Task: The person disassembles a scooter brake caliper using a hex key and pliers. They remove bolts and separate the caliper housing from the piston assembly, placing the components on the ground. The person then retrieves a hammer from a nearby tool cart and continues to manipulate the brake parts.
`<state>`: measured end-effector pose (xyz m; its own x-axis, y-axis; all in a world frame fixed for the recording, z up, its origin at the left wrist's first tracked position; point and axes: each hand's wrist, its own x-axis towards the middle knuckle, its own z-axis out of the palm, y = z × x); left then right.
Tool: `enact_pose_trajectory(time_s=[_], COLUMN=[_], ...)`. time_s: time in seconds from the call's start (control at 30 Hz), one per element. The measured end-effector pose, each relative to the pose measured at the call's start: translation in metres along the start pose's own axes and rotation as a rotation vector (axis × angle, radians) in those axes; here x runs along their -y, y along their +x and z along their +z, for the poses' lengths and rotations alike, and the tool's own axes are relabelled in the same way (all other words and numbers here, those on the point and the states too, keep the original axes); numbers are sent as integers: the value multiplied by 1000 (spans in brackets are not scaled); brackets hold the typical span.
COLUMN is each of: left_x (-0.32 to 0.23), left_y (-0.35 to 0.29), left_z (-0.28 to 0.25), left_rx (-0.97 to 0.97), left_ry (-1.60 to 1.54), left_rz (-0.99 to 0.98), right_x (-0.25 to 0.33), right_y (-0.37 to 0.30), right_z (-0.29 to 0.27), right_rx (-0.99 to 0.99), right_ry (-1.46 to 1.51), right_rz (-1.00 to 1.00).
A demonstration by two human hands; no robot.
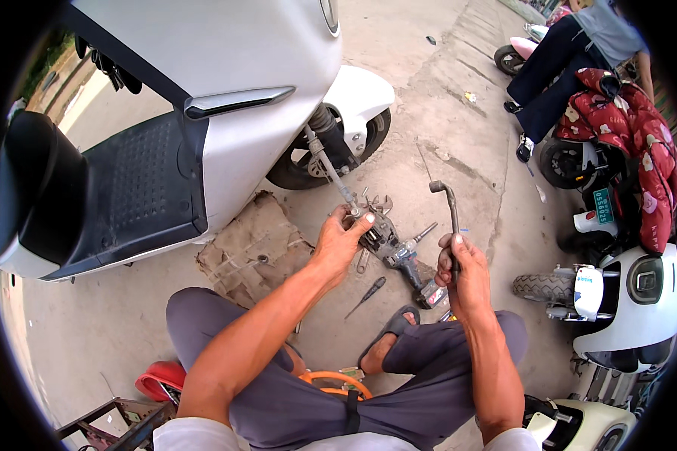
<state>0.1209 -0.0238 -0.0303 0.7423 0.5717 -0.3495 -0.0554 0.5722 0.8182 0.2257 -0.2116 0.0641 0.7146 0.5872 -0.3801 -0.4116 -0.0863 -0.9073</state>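
My left hand [342,239] grips the lower end of a long metal rod [328,167] that runs down from the front wheel [331,154] of a white scooter [203,98]. My right hand [459,267] is closed around the shaft of an L-shaped socket wrench [449,207], held upright with its bent head at the top. Between the hands, on the concrete, lie a cordless power drill [402,259], several loose wrenches [376,204] and a small screwdriver [367,295].
A piece of worn cardboard [252,252] lies beside the scooter. Another person [572,52] stands at the upper right near parked scooters [624,293] and one under a red floral cover [632,135]. I sit low, with a sandalled foot [391,338] forward and a red stool [158,379] behind.
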Motion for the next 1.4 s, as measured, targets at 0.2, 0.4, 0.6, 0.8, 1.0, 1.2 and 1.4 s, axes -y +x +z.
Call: enact_pose_trajectory(time_s=[0.2, 0.4, 0.6, 0.8, 1.0, 1.2, 1.4], left_x=[-5, -24, -30, -44, -58, -60, -64], left_y=[-2, -16, -21, -27, -25, -27, -37], left_z=[6, 19, 17, 22, 21, 26, 35], left_rx=[4, 68, 35, 118, 200, 226, 239], left_ry=[189, 206, 236, 155, -87, -211, -192], left_rz=[95, 73, 79, -58, -218, -193, -116], right_x=[-26, -34, -32, -32, -41, -55, -59], right_y=[-50, -57, -53, -54, -64, -65, -51], right_z=[-2, -5, 0, -6, -6, -2, 5], right_rx=[57, 52, 59, 92, 7, -75, -116], right_ry=[53, 72, 173, 139, -113, -384, -763], right_rz=[-45, 5, 77, 31, -318, -517, -734])
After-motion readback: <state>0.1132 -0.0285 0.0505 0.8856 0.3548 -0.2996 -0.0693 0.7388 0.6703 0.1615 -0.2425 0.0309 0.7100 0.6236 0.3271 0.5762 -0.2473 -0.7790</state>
